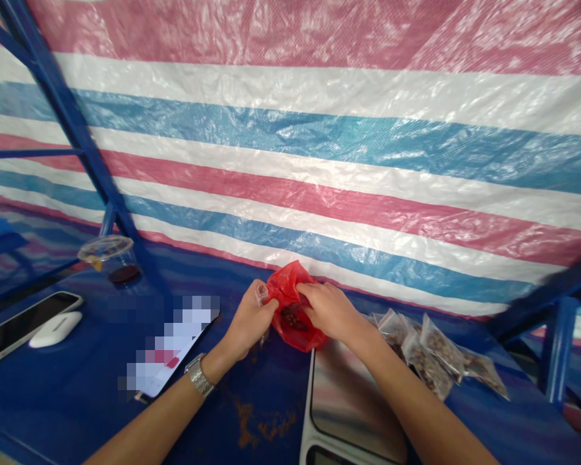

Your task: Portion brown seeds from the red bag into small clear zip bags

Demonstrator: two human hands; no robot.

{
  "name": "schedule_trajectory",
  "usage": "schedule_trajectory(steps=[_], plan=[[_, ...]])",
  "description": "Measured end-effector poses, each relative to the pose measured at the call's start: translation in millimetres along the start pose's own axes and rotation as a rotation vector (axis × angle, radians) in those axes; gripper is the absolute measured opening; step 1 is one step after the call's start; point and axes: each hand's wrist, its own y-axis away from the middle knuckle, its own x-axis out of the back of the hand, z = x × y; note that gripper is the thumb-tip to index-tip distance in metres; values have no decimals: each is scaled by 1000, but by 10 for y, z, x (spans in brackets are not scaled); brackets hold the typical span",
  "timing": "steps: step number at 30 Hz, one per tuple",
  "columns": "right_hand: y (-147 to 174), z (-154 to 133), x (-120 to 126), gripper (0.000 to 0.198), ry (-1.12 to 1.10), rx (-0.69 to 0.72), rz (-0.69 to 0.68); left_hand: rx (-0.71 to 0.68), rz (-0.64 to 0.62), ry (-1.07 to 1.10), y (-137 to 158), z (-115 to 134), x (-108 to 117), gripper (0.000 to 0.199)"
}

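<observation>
A red plastic bag stands at the table's far side with its mouth spread, and small brown pieces show inside it. My left hand is closed on the bag's left rim; a bit of clear plastic also pokes out of that hand. On the opposite rim, my right hand grips the bag, its fingertips partly inside the mouth. Just below the bag lies a scale with a shiny flat plate, partly covered by my right forearm.
Several small clear bags of brown pieces lie right of the scale. Leftward are a lit phone, a white earbud case, a dark phone and a clear plastic cup. A striped tarp hangs behind the blue table.
</observation>
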Motion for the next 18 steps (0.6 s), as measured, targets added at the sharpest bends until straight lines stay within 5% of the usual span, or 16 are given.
schedule_trajectory(steps=[7, 18], plan=[[23, 80, -48, 52, -10, -62, -87, 90, 70, 134, -14, 54, 4, 15], [29, -34, -19, 39, 125, -60, -84, 117, 16, 312, 46, -13, -108, 21]])
